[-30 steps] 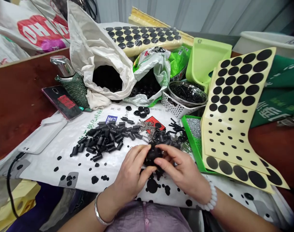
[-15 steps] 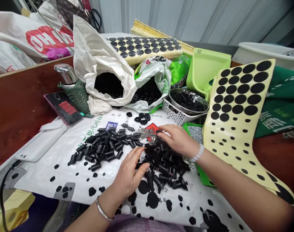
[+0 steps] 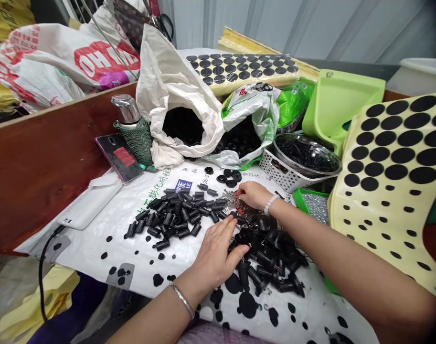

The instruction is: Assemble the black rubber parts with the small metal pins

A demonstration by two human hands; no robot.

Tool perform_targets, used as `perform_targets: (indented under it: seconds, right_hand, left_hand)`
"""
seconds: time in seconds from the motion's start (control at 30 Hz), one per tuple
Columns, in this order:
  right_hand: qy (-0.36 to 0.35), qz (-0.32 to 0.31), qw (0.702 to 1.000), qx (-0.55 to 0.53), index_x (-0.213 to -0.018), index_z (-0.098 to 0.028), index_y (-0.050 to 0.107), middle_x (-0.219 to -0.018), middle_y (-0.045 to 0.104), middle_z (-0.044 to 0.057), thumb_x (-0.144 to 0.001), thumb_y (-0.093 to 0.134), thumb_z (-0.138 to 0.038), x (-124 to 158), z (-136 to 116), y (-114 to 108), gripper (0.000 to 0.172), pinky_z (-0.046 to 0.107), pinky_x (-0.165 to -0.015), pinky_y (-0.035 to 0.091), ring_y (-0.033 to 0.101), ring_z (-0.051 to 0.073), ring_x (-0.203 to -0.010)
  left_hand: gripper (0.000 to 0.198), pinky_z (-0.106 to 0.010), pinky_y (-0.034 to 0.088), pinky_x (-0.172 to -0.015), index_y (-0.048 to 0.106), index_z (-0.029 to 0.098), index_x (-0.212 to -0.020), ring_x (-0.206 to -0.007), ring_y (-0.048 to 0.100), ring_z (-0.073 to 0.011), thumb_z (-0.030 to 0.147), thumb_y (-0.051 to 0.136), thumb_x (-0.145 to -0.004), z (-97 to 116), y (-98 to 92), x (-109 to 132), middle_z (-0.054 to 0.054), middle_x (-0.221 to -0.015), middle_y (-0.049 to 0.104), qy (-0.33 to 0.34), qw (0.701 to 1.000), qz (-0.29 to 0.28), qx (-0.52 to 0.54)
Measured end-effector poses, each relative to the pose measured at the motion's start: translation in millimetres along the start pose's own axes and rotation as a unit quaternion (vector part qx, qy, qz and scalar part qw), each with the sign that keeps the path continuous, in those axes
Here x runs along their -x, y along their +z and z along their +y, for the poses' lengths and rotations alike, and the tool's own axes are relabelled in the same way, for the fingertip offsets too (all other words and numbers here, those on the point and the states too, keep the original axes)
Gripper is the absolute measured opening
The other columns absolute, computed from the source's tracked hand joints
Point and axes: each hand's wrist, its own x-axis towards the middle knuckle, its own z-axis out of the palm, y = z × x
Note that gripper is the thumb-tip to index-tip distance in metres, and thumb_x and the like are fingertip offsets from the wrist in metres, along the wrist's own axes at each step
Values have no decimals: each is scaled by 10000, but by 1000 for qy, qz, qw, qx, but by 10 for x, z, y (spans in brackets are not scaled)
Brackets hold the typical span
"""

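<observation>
My right hand [image 3: 255, 195] is over a small heap of shiny metal pieces [image 3: 230, 203], its fingers pinched together; whatever is between the fingertips is too small to make out. My left hand [image 3: 218, 248] lies palm down with fingers stretched and thumb apart, at the left edge of a pile of black plastic parts with wide round ends [image 3: 264, 258]. Left of the metal pieces, many short black plastic cylinders [image 3: 175, 215] lie loose on the white printed sheet [image 3: 139, 258]. Several black rings [image 3: 234, 176] sit behind them.
Behind stand a white sack [image 3: 184, 102] and a plastic bag [image 3: 270, 112], both holding black parts, and a glass bowl [image 3: 305, 150] on a white basket [image 3: 275, 169]. To the right are a green tray [image 3: 303, 203] and a sticker sheet [image 3: 368, 205]. A phone [image 3: 119, 157] leans at left.
The view has swung left, so everything appears further right. My right hand has closed its fingers down at the metal pieces. My left hand stays beside the black pile.
</observation>
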Motion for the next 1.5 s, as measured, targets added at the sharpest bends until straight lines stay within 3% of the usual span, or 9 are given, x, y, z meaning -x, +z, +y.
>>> perform_targets:
  seconds: [0.33, 0.7, 0.93, 1.1, 1.27, 1.4, 1.5]
  right_hand:
    - [22, -6, 1000, -1, -1135, -167, 533, -1149, 560, 76, -886, 521, -302, 78, -78, -5, 284, 391, -805, 499, 583, 190, -961]
    - [44, 0, 997, -70, -1134, -172, 535, -1154, 558, 74, -887, 518, -303, 166, -68, 12, 280, 390, -807, 498, 581, 190, -964]
    - [39, 21, 978, -202, -1137, -167, 533, -1156, 557, 80, -883, 526, -300, 144, -112, -8, 287, 388, -809, 497, 580, 192, -969]
    - [-3, 47, 934, -355, -1133, -158, 534, -1137, 565, 70, -883, 526, -305, 323, 30, -24, 291, 392, -791, 504, 587, 194, -951]
    - [-54, 117, 844, -520, -967, -123, 567, -871, 629, 27, -863, 544, -291, 665, 77, -10, 198, 296, -664, 529, 616, 111, -690]
    - [-95, 161, 775, -603, -845, -140, 566, -723, 619, -4, -785, 589, -331, 860, -30, 74, 201, 267, -622, 529, 598, 86, -571]
    - [-113, 183, 751, -624, -845, -145, 590, -675, 612, -8, -768, 590, -330, 967, -110, 135, 201, 265, -606, 520, 597, 93, -563]
  left_hand:
    - [355, -434, 435, -959, 578, 146, -1141, -1104, 546, -230, 345, 529, -851, -25, -13, 17, -121, -1178, 613, 44, 998, 28, 34]
    - [399, -443, 373, -1026, 558, 150, -1194, -1213, 474, -261, 364, 469, -869, -153, 62, -61, -145, -1321, 500, -38, 996, 77, 14]
    - [387, -454, 332, -1049, 569, 161, -1179, -1234, 448, -267, 360, 492, -857, -204, 87, -57, -138, -1341, 478, -37, 995, 77, 45]
    - [319, -424, 363, -1023, 610, 149, -1097, -1165, 507, -243, 323, 499, -853, -153, 37, -41, -135, -1249, 554, -35, 989, 111, 93]
    - [284, -343, 446, -923, 608, 145, -1057, -995, 600, -195, 312, 519, -846, 30, -47, -79, -103, -1060, 650, -48, 973, 165, 151]
    - [274, -290, 471, -812, 635, 149, -990, -822, 622, -163, 333, 594, -791, 203, -59, -196, -61, -890, 682, -118, 934, 131, 310]
    - [237, -248, 472, -644, 644, 131, -817, -628, 576, -126, 360, 608, -766, 275, -61, -272, -23, -666, 637, -146, 914, 84, 369]
